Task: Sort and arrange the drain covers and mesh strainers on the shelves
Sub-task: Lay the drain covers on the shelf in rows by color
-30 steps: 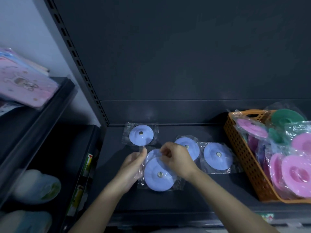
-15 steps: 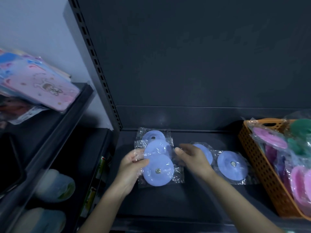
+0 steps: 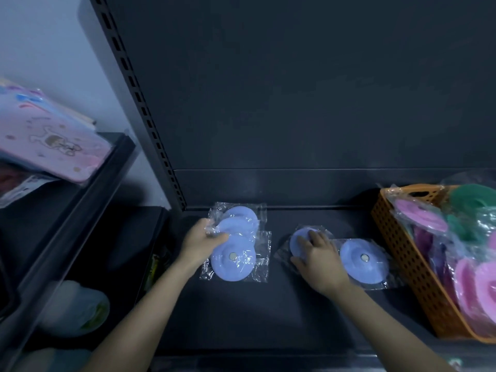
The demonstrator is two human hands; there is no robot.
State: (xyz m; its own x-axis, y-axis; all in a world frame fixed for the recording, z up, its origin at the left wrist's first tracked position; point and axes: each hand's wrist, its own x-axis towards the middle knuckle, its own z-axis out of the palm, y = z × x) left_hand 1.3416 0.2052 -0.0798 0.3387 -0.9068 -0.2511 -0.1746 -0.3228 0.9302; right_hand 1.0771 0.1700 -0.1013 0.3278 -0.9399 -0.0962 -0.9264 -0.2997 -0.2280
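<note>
Near the shelf's [image 3: 268, 304] back left corner, the left hand [image 3: 202, 244] pinches the wrapper of three overlapping blue drain covers [image 3: 237, 237]. The right hand [image 3: 319, 261] rests flat-fingered on a fourth cover [image 3: 297, 242], mostly hiding it. The frame cuts off the orange basket [image 3: 402, 251] at the shelf's right edge.

Left hand [image 3: 200, 242] grips the overlapped blue drain covers [image 3: 233, 257] on the shelf [image 3: 268, 318]; right hand [image 3: 319, 260] rests flat on a separate blue cover [image 3: 298, 240].
</note>
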